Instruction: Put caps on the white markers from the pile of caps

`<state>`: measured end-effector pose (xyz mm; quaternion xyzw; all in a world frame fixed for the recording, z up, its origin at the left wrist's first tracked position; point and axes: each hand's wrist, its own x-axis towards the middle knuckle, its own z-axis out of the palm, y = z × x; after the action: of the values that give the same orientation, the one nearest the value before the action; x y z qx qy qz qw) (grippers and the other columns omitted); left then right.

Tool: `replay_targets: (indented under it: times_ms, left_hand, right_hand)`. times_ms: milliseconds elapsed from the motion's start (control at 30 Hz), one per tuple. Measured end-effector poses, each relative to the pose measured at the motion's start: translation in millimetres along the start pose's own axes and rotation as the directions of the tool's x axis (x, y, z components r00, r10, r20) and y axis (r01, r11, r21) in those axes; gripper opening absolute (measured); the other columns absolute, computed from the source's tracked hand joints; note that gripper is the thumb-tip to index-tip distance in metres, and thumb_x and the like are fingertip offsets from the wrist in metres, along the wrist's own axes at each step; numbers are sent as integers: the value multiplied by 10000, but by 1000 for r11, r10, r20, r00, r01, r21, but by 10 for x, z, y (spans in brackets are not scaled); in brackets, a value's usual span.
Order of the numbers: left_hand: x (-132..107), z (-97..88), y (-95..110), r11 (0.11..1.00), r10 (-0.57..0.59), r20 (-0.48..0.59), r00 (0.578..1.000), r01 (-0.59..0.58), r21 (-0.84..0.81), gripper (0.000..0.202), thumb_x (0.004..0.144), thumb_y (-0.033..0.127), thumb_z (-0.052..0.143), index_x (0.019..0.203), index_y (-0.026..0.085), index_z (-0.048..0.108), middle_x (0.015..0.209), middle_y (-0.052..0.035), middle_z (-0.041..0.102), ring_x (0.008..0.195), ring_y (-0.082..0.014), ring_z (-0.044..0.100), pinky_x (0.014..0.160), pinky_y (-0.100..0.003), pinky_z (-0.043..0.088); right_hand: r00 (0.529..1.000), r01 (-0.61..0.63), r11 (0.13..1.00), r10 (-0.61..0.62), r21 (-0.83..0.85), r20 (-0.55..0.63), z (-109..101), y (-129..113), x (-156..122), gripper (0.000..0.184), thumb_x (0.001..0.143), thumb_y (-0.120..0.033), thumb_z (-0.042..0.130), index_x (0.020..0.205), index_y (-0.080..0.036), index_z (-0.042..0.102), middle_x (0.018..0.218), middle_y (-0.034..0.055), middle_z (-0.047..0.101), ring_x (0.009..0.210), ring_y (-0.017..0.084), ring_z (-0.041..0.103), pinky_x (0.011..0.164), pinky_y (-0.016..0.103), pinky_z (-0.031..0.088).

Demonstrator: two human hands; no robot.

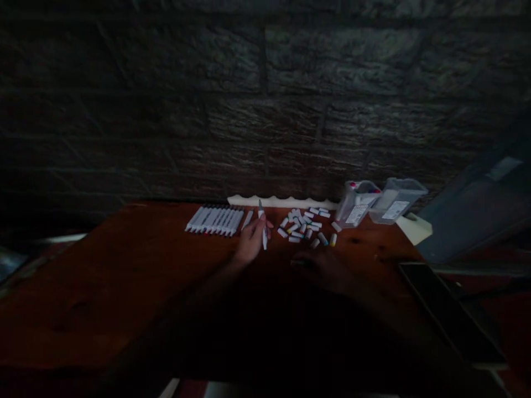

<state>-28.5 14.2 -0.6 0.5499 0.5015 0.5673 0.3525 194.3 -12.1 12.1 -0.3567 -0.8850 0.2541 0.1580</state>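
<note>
My left hand (pixel 250 241) is closed round a white marker (pixel 263 226), which it holds upright over the brown wooden table (pixel 124 276). A row of several white markers (pixel 215 220) lies side by side just to its left, with one more marker (pixel 247 219) set apart at the row's right end. Right of the held marker is a loose pile of several small white caps with coloured tips (pixel 306 225). My right hand (pixel 321 266) rests in deep shadow on the table just in front of the caps; its fingers are too dark to read.
Two clear plastic boxes (pixel 379 202) with labels stand at the back right. A white scalloped holder strip (pixel 282 202) lies along the dark stone wall. A pale block (pixel 415 226) and a dark flat tablet-like slab (pixel 448 315) sit on the right.
</note>
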Motion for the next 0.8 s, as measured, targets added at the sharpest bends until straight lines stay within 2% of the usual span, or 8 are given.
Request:
replay_targets:
  times_ms: [200, 333, 433, 667, 800]
  left_hand:
    - [-34, 63, -22, 1000, -27, 77, 997, 26, 7, 541, 874, 630, 427, 725, 153, 634, 529, 10, 531, 456, -105, 470, 433, -226, 351]
    - [-2, 38, -34, 998, -45, 55, 998, 42, 40, 537, 894, 617, 402, 745, 155, 633, 526, 15, 523, 445, -99, 458, 423, -219, 339]
    - [4, 19, -40, 998, -35, 42, 998, 33, 50, 538, 896, 620, 393, 757, 156, 628, 519, 23, 510, 423, -96, 447, 413, -218, 338]
    - [-45, 42, -13, 973, 107, 115, 988, -128, 194, 526, 921, 596, 345, 770, 165, 605, 548, 15, 529, 455, -113, 496, 436, -222, 376]
    - [-75, 35, 18, 956, 138, 169, 976, -176, 236, 477, 912, 574, 393, 776, 175, 615, 559, 15, 540, 482, -125, 512, 488, -235, 400]
  right_hand:
    - [999, 19, 999, -21, -41, -34, -19, -43, -32, 204, 899, -262, 530, 1029, -206, 676, 1011, 58, 720, 917, 210, 656, 818, 338, 471]
    - [995, 70, 998, -70, 3, -65, -13, -10, -20, 176, 840, -182, 581, 981, -202, 685, 964, 52, 717, 894, 199, 645, 793, 315, 462]
    - [990, 100, 995, -97, 21, -105, 4, 32, -7, 165, 838, -207, 596, 975, -194, 686, 940, 58, 713, 870, 198, 637, 778, 316, 452]
    - [990, 67, 998, -68, -15, -121, -3, 75, 32, 193, 852, -273, 612, 997, -170, 687, 840, 51, 694, 761, 172, 612, 701, 288, 427]
    - [990, 9, 1000, -11, -12, -137, 0, 115, 55, 215, 864, -295, 614, 1002, -147, 686, 835, 52, 678, 741, 159, 590, 674, 273, 415]
